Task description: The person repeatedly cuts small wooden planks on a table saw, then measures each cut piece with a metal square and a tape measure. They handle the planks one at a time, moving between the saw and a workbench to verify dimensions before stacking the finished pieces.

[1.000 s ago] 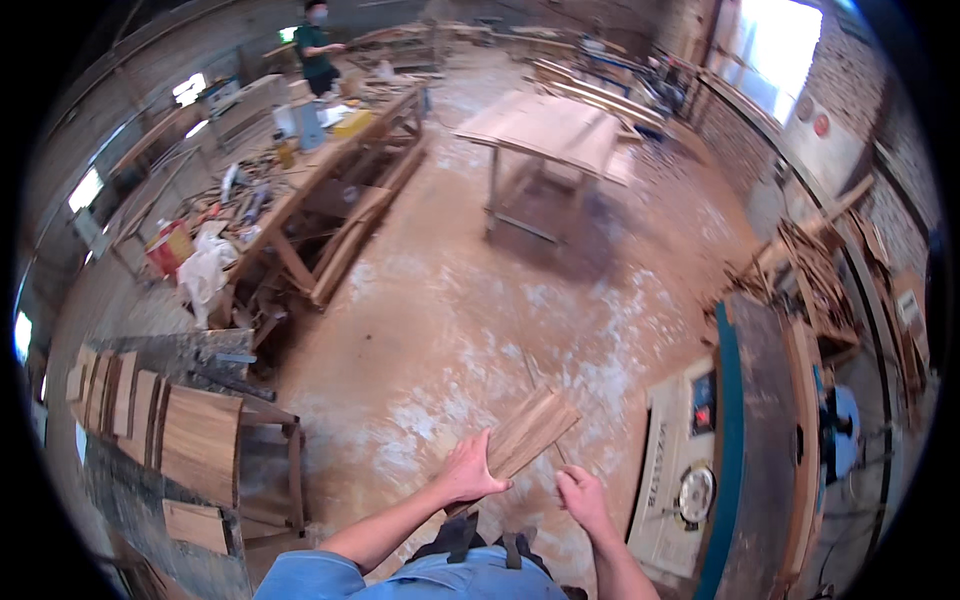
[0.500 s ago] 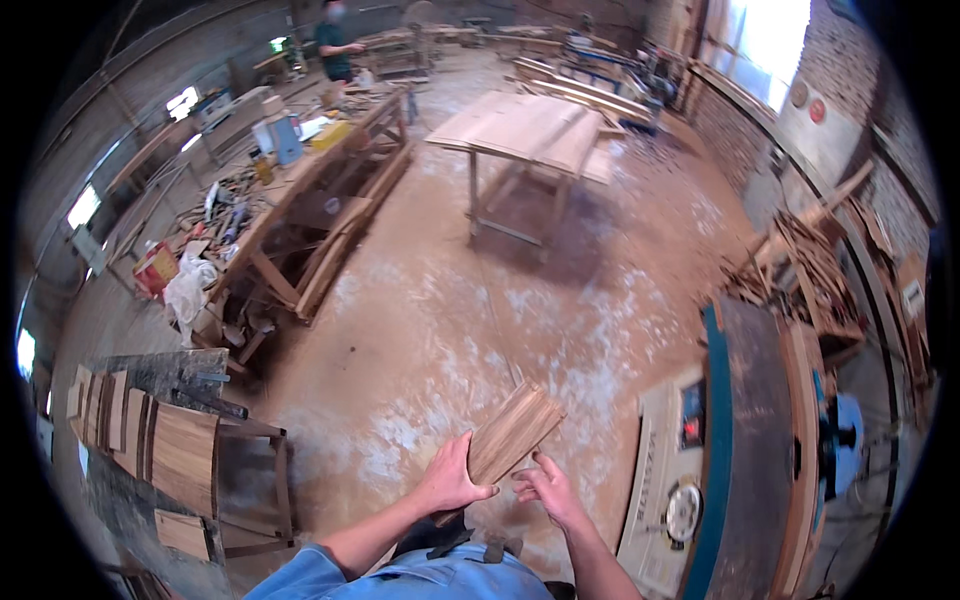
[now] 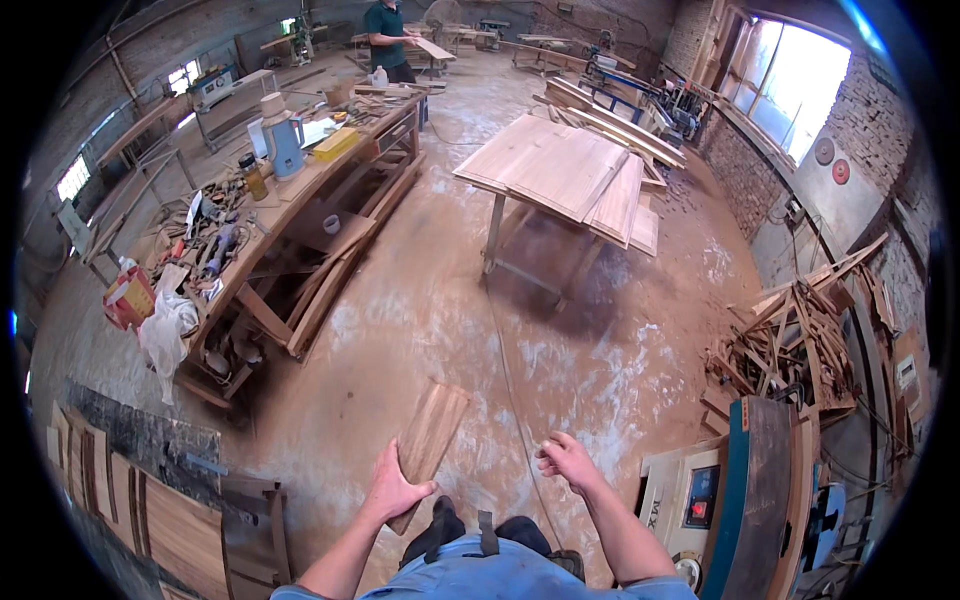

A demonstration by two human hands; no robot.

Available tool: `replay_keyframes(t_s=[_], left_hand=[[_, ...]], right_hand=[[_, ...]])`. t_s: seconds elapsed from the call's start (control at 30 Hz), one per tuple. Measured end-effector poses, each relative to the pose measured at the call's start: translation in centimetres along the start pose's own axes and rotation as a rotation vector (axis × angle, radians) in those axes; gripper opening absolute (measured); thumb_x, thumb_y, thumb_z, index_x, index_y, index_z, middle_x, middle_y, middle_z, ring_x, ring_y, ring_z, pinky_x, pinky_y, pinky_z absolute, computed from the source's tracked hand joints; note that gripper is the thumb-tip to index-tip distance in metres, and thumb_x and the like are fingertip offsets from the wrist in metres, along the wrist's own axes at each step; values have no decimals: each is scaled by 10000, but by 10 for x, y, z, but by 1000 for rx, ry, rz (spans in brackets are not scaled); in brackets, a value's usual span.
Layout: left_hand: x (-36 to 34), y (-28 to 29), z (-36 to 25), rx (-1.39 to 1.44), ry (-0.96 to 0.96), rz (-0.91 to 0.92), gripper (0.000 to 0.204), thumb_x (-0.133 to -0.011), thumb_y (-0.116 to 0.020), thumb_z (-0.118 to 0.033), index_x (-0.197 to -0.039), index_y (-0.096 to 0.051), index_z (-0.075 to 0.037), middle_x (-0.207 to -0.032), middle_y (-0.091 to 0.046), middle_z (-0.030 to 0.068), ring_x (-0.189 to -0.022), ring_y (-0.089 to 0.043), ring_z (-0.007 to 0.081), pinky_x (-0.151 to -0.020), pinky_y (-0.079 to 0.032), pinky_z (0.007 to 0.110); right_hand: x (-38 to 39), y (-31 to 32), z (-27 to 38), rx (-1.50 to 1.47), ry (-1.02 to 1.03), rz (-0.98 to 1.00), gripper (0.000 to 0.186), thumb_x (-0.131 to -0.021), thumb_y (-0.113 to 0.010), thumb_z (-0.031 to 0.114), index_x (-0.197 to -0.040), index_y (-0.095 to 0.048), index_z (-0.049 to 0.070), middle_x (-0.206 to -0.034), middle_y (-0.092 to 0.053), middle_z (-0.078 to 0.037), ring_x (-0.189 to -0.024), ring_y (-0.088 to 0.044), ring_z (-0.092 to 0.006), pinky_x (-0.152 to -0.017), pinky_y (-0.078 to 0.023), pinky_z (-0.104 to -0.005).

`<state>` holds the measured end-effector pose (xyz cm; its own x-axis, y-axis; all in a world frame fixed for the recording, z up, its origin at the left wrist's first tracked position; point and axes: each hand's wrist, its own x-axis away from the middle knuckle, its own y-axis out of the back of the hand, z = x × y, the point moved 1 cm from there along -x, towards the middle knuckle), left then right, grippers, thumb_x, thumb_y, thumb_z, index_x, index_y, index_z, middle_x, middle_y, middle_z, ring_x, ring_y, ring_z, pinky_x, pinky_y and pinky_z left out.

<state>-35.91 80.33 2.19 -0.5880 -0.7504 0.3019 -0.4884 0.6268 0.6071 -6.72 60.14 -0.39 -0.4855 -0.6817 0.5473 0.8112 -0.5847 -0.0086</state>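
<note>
Dark lettering (image 3: 657,515), partly readable, stands on the cream machine (image 3: 672,478), just left of the machine's control panel (image 3: 702,488).

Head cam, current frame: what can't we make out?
All in the head view:
- Underside of the wooden board: faces away from the camera.
- Left hand, fingers beneath the board: hidden by the board.
- Right hand, palm: hidden by its curled fingers, so any small item there can't be told.
- Teal-edged machine, near end: cut off by the lower edge.
- Co-worker's head: cut off by the top edge.
</note>
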Motion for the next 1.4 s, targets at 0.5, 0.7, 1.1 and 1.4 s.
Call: replay_keyframes(t_s=[0.5,0.7,1.1,1.4], left_hand=[[-281,26,-182,-88,-144,-339,1102,-624,-830,-383,-1426,-265,119,-1322,-433,314,-1246,-449,430,-1056,-389,478],[-387,12,-241,-168,-415,-193,1064,-651,-828,-329,-1434,-258,111,-1401,-364,303,-1318,-384,430,-1099,-350,460],[-767,166,-221,1081,60,-119,902,-883,-680,-447,-1513,-217,2,-1433,-418,180,-1171,-533,248,-887,-506,374],[-842,66,-309,2031,-249,474,794,-928,-488,-612,-1475,-300,-68,-1496,-394,127,-1376,-374,328,-1113,-333,544]], right_hand=[[-253,-94,222,-157,343,521,523,-945,-569,130,-1390,-393,-81,-1273,-583,-161,-1063,-597,-182,-847,-519,-328],[-337,-31,280,-110,214,85,302,-937,-614,230,-1037,-669,-50,-932,-695,-103,-837,-638,-162,-767,-515,-310],[-492,88,391,-591,354,-227,411,-1008,-517,258,-1304,-492,-24,-1261,-593,-156,-1138,-585,-274,-997,-474,-425],[-584,106,469,-713,242,-338,459,-1004,-513,301,-1252,-527,-85,-1205,-612,-187,-1083,-605,-278,-933,-498,-412]])
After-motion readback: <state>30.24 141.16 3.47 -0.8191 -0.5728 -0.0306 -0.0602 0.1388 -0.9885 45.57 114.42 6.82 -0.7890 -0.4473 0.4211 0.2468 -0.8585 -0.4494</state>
